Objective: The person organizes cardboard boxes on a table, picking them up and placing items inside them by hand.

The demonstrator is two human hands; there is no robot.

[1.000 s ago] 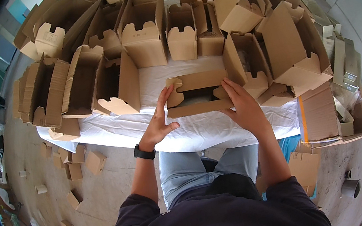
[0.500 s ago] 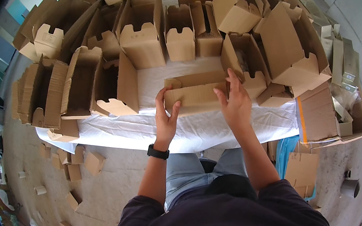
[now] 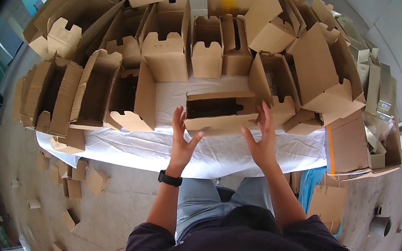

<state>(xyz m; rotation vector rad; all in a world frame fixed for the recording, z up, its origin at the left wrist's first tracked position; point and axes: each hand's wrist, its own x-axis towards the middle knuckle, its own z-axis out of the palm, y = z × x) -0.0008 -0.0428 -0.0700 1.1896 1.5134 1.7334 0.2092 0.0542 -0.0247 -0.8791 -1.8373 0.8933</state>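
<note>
A small brown cardboard box (image 3: pixel 222 124) stands on the white cloth (image 3: pixel 175 94) in front of me. It is open at the top, and its inside looks dark. My left hand (image 3: pixel 180 142) is at the box's left end, with thumb and fingers spread apart. At the right end is my right hand (image 3: pixel 262 139), its fingers stretched and its thumb near the front lower edge. Neither hand grips the box; whether the fingertips still brush it I cannot tell.
Open cardboard boxes stand in rows behind, such as a tall notched box (image 3: pixel 164 55), a left box (image 3: pixel 96 92) and a large right box (image 3: pixel 318 67). A carton (image 3: pixel 349 146) with metal pieces stands at the right. Small boxes (image 3: pixel 97 181) lie on the floor.
Both hands have loosened from the box and spread outward. The box's open top and dark inside now show where its back wall and front showed before. The view has shifted slightly.
</note>
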